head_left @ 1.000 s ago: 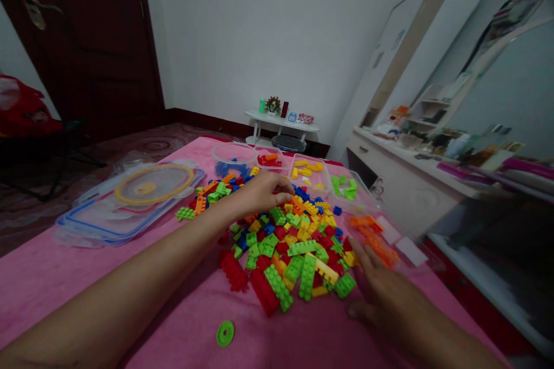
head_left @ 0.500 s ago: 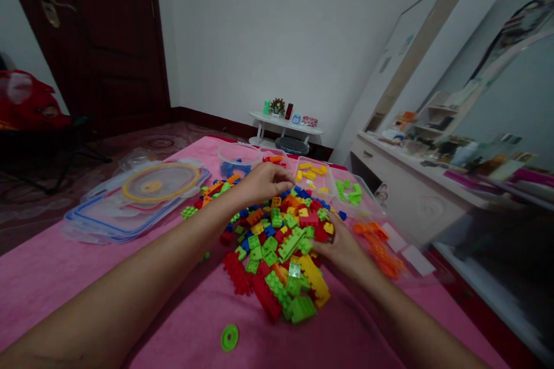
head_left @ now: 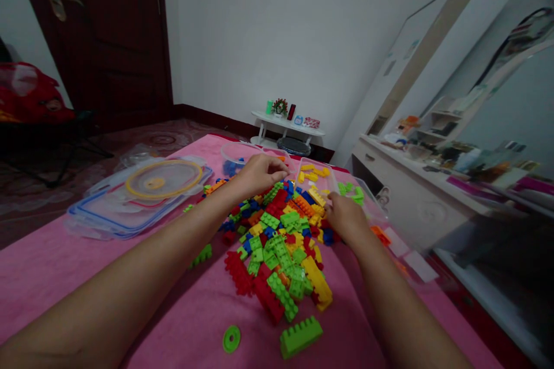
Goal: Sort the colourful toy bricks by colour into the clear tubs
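A heap of toy building bricks (head_left: 277,230) in green, red, yellow, blue and orange lies on a pink cloth (head_left: 182,311). My left hand (head_left: 262,174) is over the far left of the heap, fingers loosely bent and apart from the thumb, with no brick visible in it. At the heap's right side is my right hand (head_left: 346,216), its fingers curled inward beside yellow and orange bricks; what they hold, if anything, is hidden. A long green brick (head_left: 301,337) and a green ring-shaped disc (head_left: 231,338) lie apart at the near side.
Behind the heap stand a clear box with yellow bricks (head_left: 312,174), a round tub with blue bricks (head_left: 231,167) and a box with green bricks (head_left: 355,193). Stacked lids (head_left: 142,202) lie left. Orange pieces (head_left: 381,235) and white cards (head_left: 419,266) lie right.
My right hand has moved away from me along the heap's right side. My left hand has shifted slightly. Bricks have spread, and the long green brick now lies separate, nearer me.
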`<control>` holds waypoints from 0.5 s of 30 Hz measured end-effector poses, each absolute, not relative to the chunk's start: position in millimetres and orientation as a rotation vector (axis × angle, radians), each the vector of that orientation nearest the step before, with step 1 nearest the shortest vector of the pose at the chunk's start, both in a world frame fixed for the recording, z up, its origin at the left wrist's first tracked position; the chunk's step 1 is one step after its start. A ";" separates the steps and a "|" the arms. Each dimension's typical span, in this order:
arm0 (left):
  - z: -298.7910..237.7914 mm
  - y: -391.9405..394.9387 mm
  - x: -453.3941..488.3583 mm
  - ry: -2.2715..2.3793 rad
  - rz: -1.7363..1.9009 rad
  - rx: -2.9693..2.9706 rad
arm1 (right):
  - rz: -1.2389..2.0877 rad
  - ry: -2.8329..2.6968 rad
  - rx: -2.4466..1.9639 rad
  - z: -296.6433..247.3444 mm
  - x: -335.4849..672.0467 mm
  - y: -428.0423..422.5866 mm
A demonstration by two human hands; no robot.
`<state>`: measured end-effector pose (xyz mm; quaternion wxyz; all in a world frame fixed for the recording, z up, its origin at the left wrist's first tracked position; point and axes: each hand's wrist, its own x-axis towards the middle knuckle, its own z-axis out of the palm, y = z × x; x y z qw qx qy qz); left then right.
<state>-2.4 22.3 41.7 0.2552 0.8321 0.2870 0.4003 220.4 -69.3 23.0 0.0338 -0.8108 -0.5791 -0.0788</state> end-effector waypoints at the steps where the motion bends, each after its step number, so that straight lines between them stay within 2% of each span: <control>1: 41.0 22.2 -1.6 0.770 1.087 2.260 | -0.217 -1.772 -2.594 18.5 226.6 -68.8; 7: 36.6 22.4 2.2 0.762 1.080 2.310 | -0.097 -1.739 -2.675 -1.5 236.5 -66.1; 12: 34.6 23.5 3.5 0.773 1.066 2.316 | -0.210 -1.717 -2.625 -10.5 235.1 -66.0; 15: 34.0 23.8 4.1 0.769 1.055 2.293 | -0.170 -1.625 -2.551 -17.1 230.6 -68.6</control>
